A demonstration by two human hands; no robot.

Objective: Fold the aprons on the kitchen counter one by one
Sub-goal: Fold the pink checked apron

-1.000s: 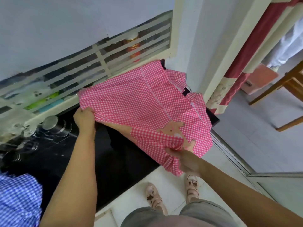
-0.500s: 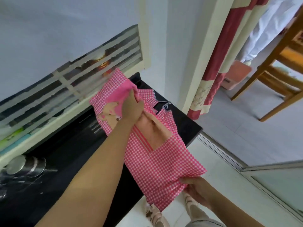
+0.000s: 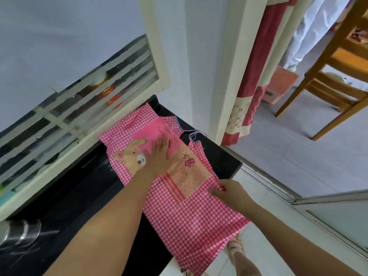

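The left hand (image 3: 159,154) reaches up to frame centre, fingers straight and spread, pressing flat on the pink checked apron (image 3: 179,206) — spread over the black counter (image 3: 79,196), lower edge hanging off. The right hand (image 3: 231,193), lower right, pinches the apron's right edge.

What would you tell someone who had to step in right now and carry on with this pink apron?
Left hand: flat, pressing the pink gingham apron at its bear patch.
Right hand: pinching the apron's right edge.
The apron lies spread, patch side up, on the black counter, its near end hanging over the front edge. A blue-striped cloth peeks from under its far corner.
Done: spread out.
Left: fold it, probably starting with the pinched side, then any others.
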